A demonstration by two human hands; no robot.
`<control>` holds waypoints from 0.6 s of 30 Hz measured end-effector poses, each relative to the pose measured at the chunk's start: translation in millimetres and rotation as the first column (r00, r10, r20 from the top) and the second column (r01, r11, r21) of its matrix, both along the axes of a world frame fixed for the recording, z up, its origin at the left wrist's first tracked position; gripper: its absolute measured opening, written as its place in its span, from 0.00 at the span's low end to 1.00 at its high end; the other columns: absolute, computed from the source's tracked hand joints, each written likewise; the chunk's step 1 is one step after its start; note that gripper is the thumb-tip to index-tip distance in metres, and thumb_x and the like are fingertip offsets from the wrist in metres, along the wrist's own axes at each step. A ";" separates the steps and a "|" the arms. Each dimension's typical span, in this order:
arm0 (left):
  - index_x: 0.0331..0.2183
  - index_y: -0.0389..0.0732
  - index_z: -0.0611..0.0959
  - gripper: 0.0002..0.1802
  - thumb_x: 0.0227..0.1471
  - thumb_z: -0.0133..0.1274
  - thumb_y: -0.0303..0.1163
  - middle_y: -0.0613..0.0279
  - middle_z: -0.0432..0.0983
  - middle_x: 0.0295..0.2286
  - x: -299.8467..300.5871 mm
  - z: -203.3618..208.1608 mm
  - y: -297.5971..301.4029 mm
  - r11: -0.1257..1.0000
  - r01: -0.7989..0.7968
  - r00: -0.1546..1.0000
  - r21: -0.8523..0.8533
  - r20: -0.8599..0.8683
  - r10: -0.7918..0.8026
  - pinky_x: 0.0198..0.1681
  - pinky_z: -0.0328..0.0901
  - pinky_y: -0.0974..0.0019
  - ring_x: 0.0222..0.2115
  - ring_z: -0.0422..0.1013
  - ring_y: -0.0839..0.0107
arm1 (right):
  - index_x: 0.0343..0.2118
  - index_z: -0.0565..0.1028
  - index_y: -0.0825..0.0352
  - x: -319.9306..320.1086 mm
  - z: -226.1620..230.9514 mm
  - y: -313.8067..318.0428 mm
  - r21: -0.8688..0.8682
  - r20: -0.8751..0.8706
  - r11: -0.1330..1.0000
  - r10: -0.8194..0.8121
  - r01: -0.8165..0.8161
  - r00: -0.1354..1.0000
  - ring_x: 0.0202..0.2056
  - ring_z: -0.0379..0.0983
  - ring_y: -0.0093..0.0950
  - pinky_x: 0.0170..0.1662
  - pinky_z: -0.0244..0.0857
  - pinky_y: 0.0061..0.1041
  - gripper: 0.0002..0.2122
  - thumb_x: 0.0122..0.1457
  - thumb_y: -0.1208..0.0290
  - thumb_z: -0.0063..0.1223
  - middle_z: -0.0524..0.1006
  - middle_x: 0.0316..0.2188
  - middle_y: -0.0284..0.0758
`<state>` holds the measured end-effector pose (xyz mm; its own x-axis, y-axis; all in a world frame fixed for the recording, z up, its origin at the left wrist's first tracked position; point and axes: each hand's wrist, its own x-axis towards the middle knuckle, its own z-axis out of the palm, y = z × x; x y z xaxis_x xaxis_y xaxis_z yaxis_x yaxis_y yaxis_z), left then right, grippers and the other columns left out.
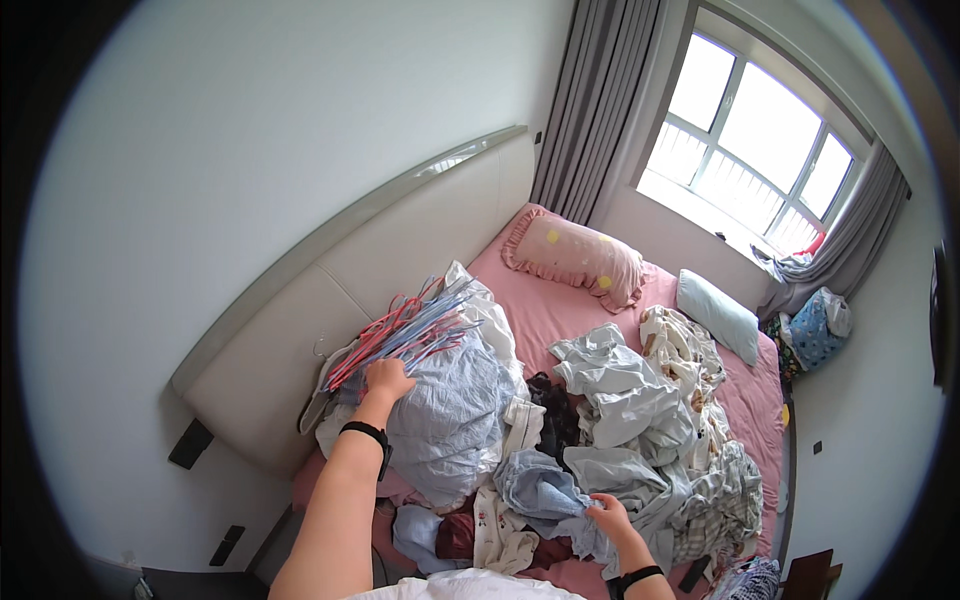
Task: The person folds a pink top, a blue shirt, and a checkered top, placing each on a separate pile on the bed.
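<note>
My left hand is closed at the lower end of a bundle of thin red and pale blue clothes hangers. The bundle lies on top of a heap of light blue cloth beside the headboard. With closed fingers, my right hand grips the edge of a light blue garment near the front of the bed. Around it lie a dark red piece of clothing and a white garment with small prints.
Crumpled pale grey-green clothes and a checked garment cover the bed's right side. A frilled pink pillow and a pale blue pillow lie farther back. The headboard borders the left; grey curtains hang behind.
</note>
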<state>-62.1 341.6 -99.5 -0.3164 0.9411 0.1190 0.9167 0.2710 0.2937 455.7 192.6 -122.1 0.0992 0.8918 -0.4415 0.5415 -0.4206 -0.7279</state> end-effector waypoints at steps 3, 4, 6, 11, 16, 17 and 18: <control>0.17 0.41 0.81 0.16 0.38 0.57 0.45 0.55 0.74 0.17 11.7 29.5 -8.7 0.959 0.184 0.974 0.215 -0.174 -0.148 0.26 0.62 0.53 0.23 0.72 0.55 | 0.42 0.74 0.65 2.6 -3.8 0.2 0.017 0.030 0.999 0.032 -0.033 0.999 0.37 0.71 0.26 0.40 0.64 0.23 0.20 0.42 0.69 0.59 0.75 0.35 0.38; 0.17 0.41 0.81 0.16 0.38 0.57 0.45 0.55 0.74 0.17 12.0 36.5 -11.2 0.959 0.182 0.974 0.216 -0.174 -0.146 0.26 0.62 0.53 0.23 0.72 0.55 | 0.42 0.74 0.65 3.2 -6.2 0.0 0.026 0.020 0.998 0.049 -0.050 0.999 0.37 0.71 0.26 0.40 0.64 0.23 0.20 0.42 0.69 0.59 0.75 0.35 0.39; 0.14 0.39 0.78 0.18 0.42 0.55 0.43 0.53 0.71 0.15 10.8 61.0 -21.0 0.865 0.305 0.952 0.399 -0.155 -0.264 0.20 0.59 0.55 0.19 0.69 0.55 | 0.42 0.74 0.65 -1.6 2.5 5.8 0.008 0.015 0.999 0.044 -0.044 0.999 0.37 0.71 0.28 0.41 0.64 0.24 0.20 0.42 0.69 0.59 0.75 0.36 0.39; 0.11 0.36 0.69 0.23 0.48 0.54 0.39 0.57 0.62 0.09 30.9 151.3 -57.8 0.759 0.161 0.943 0.631 0.128 -0.306 0.15 0.52 0.61 0.11 0.60 0.63 | 0.43 0.73 0.65 13.6 -16.5 6.9 0.038 0.037 0.998 0.057 -0.058 0.998 0.42 0.71 0.32 0.45 0.63 0.26 0.22 0.41 0.65 0.59 0.75 0.38 0.42; 0.13 0.37 0.67 0.22 0.54 0.49 0.36 0.70 0.54 0.09 49.2 230.8 -119.3 0.527 -0.160 0.774 0.835 0.438 -0.458 0.15 0.50 0.70 0.11 0.53 0.81 | 0.43 0.73 0.63 12.0 4.6 1.1 0.088 0.289 0.978 0.158 -0.190 0.944 0.41 0.72 0.35 0.43 0.65 0.27 0.23 0.40 0.62 0.60 0.75 0.38 0.42; 0.14 0.38 0.69 0.21 0.56 0.48 0.36 0.73 0.55 0.09 52.4 235.5 -127.4 0.489 -0.271 0.664 0.829 0.529 -0.529 0.16 0.52 0.72 0.12 0.52 0.83 | 0.43 0.73 0.63 8.5 17.3 -1.2 0.008 0.324 0.969 0.232 -0.248 0.917 0.41 0.72 0.35 0.44 0.65 0.27 0.24 0.40 0.61 0.61 0.75 0.39 0.42; 0.14 0.38 0.69 0.21 0.56 0.48 0.36 0.73 0.55 0.09 59.2 236.2 -130.2 0.485 -0.261 0.665 0.834 0.520 -0.536 0.16 0.52 0.72 0.12 0.52 0.83 | 0.44 0.72 0.62 10.1 25.7 -4.1 -0.067 0.356 0.955 0.294 -0.289 0.887 0.42 0.72 0.36 0.44 0.65 0.28 0.25 0.39 0.61 0.62 0.75 0.39 0.41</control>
<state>-2.9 211.4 136.7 -0.5396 0.5440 0.6426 0.3335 -0.5627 0.7564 465.8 188.6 -96.4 -0.0111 0.8999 -0.4360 0.8636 -0.2112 -0.4578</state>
